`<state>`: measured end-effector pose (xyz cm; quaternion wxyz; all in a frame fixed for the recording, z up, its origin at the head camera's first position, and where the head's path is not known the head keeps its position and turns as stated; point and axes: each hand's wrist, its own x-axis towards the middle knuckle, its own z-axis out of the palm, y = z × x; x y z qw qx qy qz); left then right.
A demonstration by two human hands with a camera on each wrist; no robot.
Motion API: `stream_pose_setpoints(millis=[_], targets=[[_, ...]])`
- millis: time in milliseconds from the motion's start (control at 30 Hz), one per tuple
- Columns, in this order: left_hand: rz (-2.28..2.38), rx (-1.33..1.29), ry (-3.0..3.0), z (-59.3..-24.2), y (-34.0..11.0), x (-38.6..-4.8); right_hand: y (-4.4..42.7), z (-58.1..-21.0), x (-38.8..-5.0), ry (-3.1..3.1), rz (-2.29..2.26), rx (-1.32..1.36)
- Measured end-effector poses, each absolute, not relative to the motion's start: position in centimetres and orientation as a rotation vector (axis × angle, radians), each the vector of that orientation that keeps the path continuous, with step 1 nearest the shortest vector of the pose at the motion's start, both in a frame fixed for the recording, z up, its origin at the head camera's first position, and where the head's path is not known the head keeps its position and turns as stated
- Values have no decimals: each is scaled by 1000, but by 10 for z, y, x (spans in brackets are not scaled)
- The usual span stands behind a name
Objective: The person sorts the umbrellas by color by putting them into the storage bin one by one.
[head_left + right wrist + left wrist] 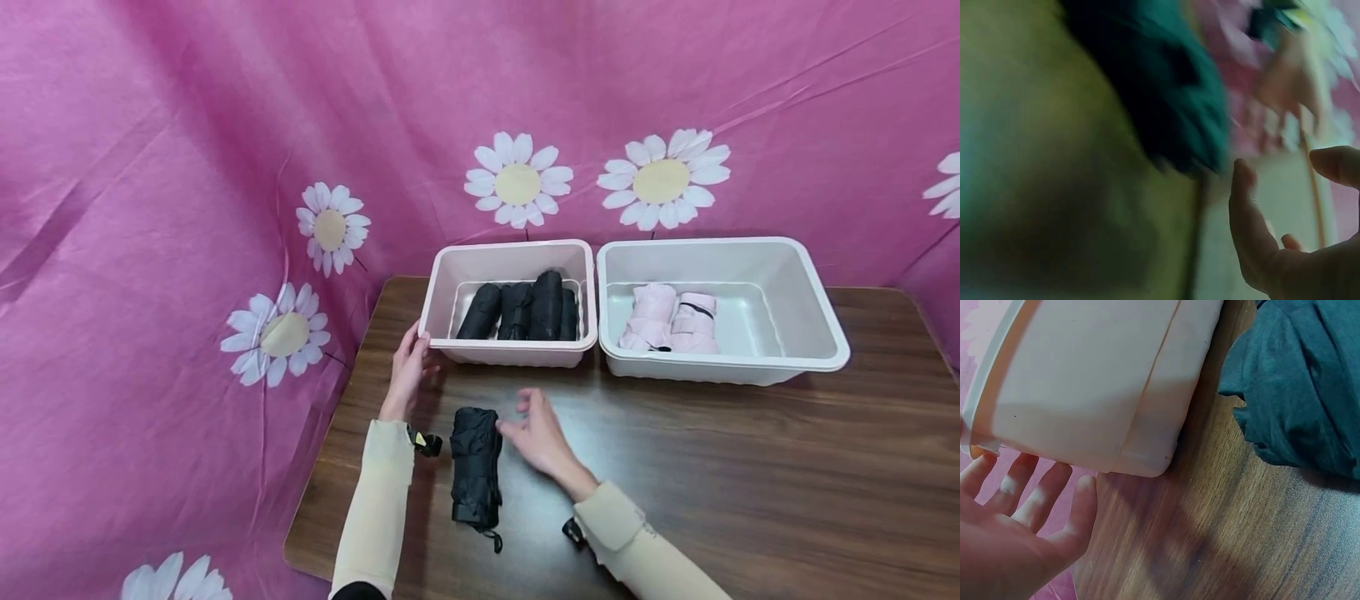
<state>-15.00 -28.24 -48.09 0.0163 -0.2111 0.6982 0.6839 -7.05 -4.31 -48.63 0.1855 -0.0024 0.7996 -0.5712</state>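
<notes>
A black folded umbrella [475, 467] with a cord loop at its near end lies on the wooden table. My right hand [542, 437] hovers just right of its far end, thumb and fingers apart around nothing. The right wrist view is blurred, with that hand [1297, 231] below the dark umbrella [1172, 87]. At the front left corner of the pinkish bin [510, 354], my left hand [407, 371] touches the rim. Its fingers look relaxed beside the bin wall [1085, 394] in the left wrist view. Several black folded umbrellas [546, 304] lie inside this bin.
A white bin [727, 367] stands right beside the pinkish one and holds two pale pink rolled bundles [651, 317], probably folded umbrellas. Behind the table [750, 450] hangs a pink cloth [420, 108] with white flowers, also covering the left side.
</notes>
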Motion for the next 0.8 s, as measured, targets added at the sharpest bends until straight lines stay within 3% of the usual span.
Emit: stream_pose_setpoints(millis=[367,800], targets=[[2130,-682,2165,-480,-282,-149,-81,-517,-18,2325,-1345,-125],[2144,-638,2144,-480,-283,-147,-92,-524,-11,2344,-1222,-83]])
